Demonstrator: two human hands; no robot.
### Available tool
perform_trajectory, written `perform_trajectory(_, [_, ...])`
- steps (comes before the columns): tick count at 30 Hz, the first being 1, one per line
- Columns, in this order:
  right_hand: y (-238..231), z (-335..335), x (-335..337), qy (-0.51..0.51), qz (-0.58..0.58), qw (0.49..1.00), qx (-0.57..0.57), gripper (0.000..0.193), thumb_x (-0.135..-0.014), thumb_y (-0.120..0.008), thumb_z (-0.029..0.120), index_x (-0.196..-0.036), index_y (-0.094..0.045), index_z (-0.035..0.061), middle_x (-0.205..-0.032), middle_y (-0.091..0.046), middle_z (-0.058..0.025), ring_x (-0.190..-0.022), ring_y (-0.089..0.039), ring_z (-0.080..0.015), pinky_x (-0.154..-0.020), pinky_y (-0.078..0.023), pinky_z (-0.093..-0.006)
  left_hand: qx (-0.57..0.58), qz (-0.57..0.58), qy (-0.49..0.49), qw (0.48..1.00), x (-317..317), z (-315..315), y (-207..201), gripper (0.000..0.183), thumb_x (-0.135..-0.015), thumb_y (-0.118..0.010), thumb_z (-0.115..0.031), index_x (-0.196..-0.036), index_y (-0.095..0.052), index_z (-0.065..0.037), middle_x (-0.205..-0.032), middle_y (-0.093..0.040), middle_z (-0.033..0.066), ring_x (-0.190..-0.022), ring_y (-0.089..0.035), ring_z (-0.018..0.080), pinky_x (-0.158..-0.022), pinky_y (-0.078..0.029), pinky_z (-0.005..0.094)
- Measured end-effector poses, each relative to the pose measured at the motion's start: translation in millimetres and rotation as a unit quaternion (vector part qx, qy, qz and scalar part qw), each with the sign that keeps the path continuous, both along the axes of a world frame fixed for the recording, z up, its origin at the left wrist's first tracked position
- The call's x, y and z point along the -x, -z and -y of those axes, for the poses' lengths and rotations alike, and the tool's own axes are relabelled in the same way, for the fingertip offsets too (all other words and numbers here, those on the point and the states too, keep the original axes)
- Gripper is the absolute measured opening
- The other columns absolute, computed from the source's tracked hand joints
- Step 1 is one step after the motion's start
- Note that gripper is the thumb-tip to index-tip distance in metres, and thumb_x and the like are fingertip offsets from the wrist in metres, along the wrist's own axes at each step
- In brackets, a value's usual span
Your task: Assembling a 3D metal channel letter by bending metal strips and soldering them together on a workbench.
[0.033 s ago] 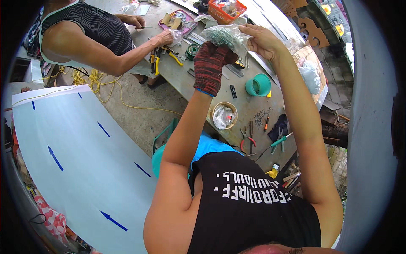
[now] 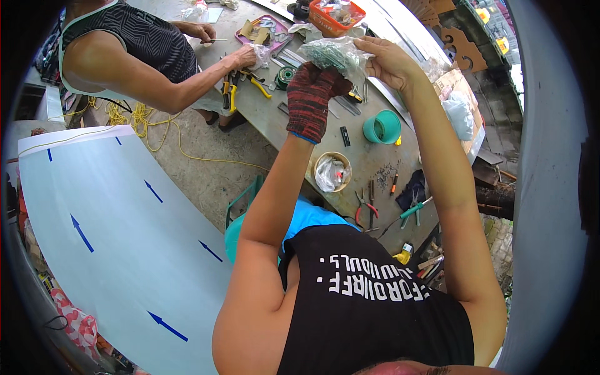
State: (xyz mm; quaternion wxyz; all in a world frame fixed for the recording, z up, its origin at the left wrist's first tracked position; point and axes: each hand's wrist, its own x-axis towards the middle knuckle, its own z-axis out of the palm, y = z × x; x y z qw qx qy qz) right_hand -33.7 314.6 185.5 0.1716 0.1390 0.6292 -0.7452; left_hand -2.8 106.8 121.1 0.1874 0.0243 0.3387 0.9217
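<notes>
A clear plastic bag [image 2: 331, 55] filled with small greenish-grey pieces is held up over the far part of the workbench. My left hand [image 2: 312, 97], in a dark red and black knitted glove, grips it from below. My bare right hand [image 2: 389, 62] pinches the bag's right edge between thumb and fingers. What the pieces are is too small to tell. Just beyond the bag stands an orange basket [image 2: 337, 15] of small packets. Below my right hand, a teal plastic cup [image 2: 381, 128] rests on the bench.
On the workbench [image 2: 284, 134] lie red-handled pliers [image 2: 365, 206], a soldering iron [image 2: 412, 209], a round tub [image 2: 332, 172] and yellow-handled cutters [image 2: 256, 84]. A co-worker [image 2: 134, 50] handles a small bag at the left. Yellow cord [image 2: 181, 147] trails across the floor beside a pale blue sheet [image 2: 125, 237].
</notes>
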Motion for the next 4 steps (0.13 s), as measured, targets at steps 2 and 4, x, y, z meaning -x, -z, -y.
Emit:
perform_trajectory(2, [-0.9,2.5,4.2,0.016,-0.011,1.000,0.002,0.034,-0.105,-0.055,0.022,-0.130,-0.055,-0.0012,-0.110,-0.070,-0.0114,-0.080,-0.075,-0.0195,-0.065,-0.065,-0.0282,0.004,-0.004,0.005,1.000,5.2,0.7,2.1,0.034,-0.096,-0.067,-0.008,-0.127,-0.057,0.001,-0.116,-0.069,0.0141,-0.090,-0.072,0.0237,-0.077,-0.063,0.0381])
perform_trajectory(4, [-3.8,4.9,9.7,0.034,-0.024,0.999,0.005,0.034,-0.105,-0.055,0.022,-0.129,-0.055,-0.0014,-0.109,-0.070,-0.0114,-0.078,-0.075,-0.0194,-0.065,-0.065,-0.0281,-0.026,-0.003,-0.024,0.999,7.5,-0.6,4.8,0.036,-0.096,-0.065,-0.006,-0.131,-0.056,0.000,-0.118,-0.068,0.0147,-0.093,-0.073,0.0266,-0.074,-0.064,0.0410])
